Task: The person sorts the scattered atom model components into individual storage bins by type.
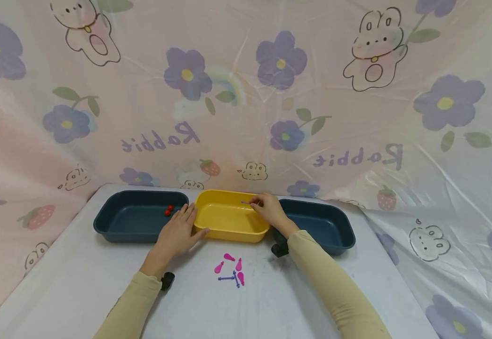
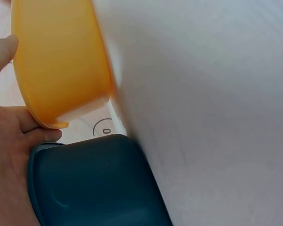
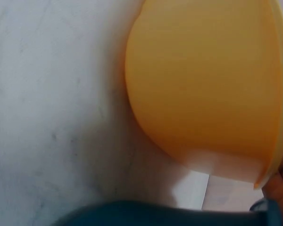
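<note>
My right hand [image 1: 267, 209] is over the right side of the yellow tray [image 1: 229, 233], pinching a small purple stick [image 1: 244, 202] between thumb and fingertips. My left hand [image 1: 180, 230] rests where the yellow tray meets the left dark blue tray [image 1: 123, 238]; its fingers lie fairly straight across the rims. In the left wrist view, the left thumb [image 2: 4, 52] touches the yellow rim. Small red balls [image 1: 168, 212] lie in the left blue tray. On the table in front are several pink bulb-shaped pieces [image 1: 219, 267] and two purple sticks with knobbed ends [image 1: 226, 278].
Another dark blue tray [image 1: 334, 230] stands right of the yellow one, partly behind my right forearm. A white cloth covers the table [image 1: 203, 310]. Behind the trays hangs a curtain [image 1: 237, 113] printed with rabbits and flowers.
</note>
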`<action>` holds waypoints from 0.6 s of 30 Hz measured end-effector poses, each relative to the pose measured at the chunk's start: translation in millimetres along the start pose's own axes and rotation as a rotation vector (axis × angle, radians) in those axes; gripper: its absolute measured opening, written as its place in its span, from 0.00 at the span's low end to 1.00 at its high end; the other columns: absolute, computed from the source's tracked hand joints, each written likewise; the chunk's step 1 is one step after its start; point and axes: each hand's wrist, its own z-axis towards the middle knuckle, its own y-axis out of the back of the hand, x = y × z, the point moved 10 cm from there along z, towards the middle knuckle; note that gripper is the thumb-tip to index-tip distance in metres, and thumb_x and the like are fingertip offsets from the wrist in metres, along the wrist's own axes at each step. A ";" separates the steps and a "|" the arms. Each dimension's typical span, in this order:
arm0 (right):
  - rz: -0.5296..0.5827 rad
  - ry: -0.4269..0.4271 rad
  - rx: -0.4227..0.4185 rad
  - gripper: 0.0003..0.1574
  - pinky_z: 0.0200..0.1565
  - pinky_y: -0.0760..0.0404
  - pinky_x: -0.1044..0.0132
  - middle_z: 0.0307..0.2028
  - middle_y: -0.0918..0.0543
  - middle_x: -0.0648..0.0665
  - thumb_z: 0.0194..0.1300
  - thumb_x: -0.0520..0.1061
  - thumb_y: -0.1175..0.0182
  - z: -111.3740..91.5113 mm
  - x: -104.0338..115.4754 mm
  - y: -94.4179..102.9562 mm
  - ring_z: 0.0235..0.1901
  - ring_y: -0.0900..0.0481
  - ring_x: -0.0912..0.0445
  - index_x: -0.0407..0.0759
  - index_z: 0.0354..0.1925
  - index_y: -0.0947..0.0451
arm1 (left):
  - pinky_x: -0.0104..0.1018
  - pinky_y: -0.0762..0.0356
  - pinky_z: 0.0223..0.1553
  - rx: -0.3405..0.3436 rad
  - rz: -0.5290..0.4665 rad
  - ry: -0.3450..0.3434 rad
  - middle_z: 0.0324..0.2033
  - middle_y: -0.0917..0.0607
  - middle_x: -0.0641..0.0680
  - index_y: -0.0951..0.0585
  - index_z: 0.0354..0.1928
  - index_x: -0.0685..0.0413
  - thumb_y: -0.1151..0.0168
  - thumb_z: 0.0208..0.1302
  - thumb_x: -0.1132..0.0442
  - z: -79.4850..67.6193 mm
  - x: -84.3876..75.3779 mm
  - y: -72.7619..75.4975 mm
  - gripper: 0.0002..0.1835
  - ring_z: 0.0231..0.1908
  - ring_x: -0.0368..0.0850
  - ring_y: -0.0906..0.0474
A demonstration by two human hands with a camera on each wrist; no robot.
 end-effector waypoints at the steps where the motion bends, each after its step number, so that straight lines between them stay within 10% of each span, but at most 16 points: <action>1: 0.002 0.000 0.002 0.05 0.45 0.16 0.59 0.40 0.15 0.44 0.71 0.40 0.32 0.0 0.1 0.3 0.37 0.22 0.51 0.40 0.43 0.12 | 0.60 0.51 0.78 -0.002 -0.001 -0.002 0.80 0.43 0.64 0.42 0.79 0.66 0.42 0.73 0.35 0.1 -0.3 0.2 0.50 0.80 0.64 0.51; 18: 0.079 0.041 -0.009 0.09 0.42 0.17 0.63 0.39 0.18 0.48 0.71 0.43 0.32 -30.9 13.5 13.0 0.37 0.21 0.54 0.41 0.47 0.13 | 0.60 0.50 0.78 -0.002 0.005 -0.008 0.80 0.42 0.65 0.42 0.79 0.66 0.44 0.73 0.33 0.5 0.1 -0.4 0.50 0.80 0.65 0.51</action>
